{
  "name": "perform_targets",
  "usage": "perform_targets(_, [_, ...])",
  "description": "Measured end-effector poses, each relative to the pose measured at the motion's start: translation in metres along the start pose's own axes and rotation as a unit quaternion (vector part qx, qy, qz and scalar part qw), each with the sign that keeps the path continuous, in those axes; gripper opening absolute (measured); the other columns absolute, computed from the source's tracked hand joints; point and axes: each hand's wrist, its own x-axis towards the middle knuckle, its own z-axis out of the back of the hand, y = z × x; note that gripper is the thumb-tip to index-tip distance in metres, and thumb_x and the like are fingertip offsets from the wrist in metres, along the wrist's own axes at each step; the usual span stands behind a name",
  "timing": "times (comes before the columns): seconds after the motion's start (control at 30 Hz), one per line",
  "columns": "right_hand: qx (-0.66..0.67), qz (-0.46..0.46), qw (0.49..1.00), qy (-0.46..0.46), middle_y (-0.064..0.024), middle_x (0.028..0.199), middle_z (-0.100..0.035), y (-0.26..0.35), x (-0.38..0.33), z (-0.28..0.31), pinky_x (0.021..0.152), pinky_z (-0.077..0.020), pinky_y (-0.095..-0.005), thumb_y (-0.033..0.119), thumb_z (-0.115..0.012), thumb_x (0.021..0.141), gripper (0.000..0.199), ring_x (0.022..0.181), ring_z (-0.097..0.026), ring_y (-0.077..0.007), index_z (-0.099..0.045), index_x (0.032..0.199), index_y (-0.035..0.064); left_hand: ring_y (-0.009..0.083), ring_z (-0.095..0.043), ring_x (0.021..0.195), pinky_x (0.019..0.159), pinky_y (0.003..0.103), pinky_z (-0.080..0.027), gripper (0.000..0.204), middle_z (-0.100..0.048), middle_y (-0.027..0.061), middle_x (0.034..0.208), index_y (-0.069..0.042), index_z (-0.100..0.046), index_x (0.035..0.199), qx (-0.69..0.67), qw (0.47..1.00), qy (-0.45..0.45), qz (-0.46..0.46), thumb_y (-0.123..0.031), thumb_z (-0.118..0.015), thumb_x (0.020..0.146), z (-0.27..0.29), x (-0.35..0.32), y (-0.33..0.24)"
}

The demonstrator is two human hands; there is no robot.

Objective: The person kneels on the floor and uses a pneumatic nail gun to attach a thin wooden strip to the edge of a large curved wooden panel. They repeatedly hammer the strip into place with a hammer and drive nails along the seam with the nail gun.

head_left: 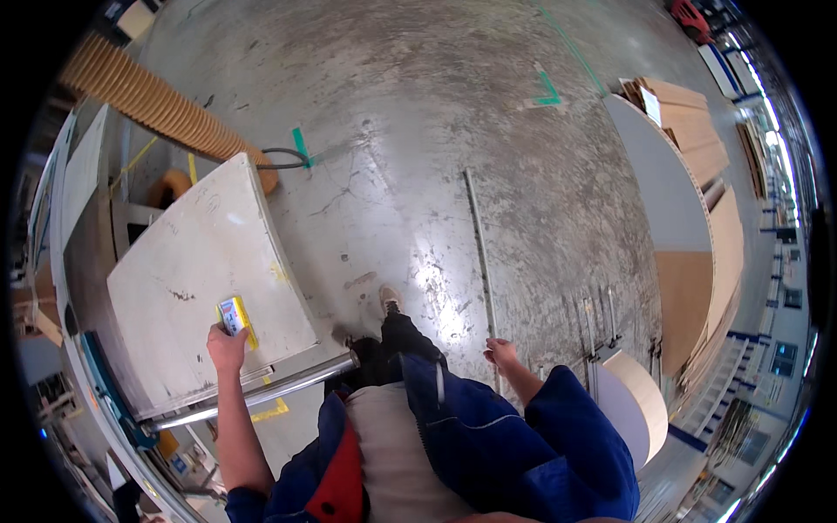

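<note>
From my remote view, the left hand (pixel 227 349) has its grip clamped on a small yellow pack (pixel 234 315) at seven o'clock on the pale surface (pixel 200 261), the right hand (pixel 501 353) loose and empty; a slack pinch could drop it.

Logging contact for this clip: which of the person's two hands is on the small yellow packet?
The left hand, reaching onto the pale worn tabletop, grips the small yellow packet. The right hand hangs free over the grey concrete floor, holding nothing.
</note>
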Motion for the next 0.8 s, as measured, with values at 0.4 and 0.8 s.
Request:
perform_targets(0.4, [-0.072, 0.008, 0.984, 0.164, -0.0059, 0.091, -0.064, 0.086, 0.033, -0.068, 0.053, -0.0528, -0.0294, 0.026, -0.07, 0.093, 0.028, 0.071, -0.067, -0.0199, -0.064, 0.11, 0.0041, 0.0396, -0.065, 0.093, 0.082, 0.046, -0.054, 0.034, -0.066, 0.0214, 0.103, -0.003, -0.065, 0.115, -0.068, 0.985, -0.079, -0.135, -0.018, -0.069, 0.085, -0.012, -0.057, -0.072])
perform_targets(0.8, [-0.047, -0.01, 0.987, 0.151, -0.0079, 0.105, -0.065, 0.089, 0.029, -0.062, 0.069, -0.0554, -0.0282, 0.023, -0.068, 0.094, 0.03, 0.076, -0.065, -0.0179, -0.064, 0.116, 0.0039, 0.0345, -0.065, 0.085, 0.08, 0.042, -0.054, 0.03, -0.06, 0.0157, 0.101, -0.003, -0.065, 0.104, -0.054, 0.995, -0.081, 0.005, -0.006, -0.077, 0.077, -0.005, 0.005, -0.057])
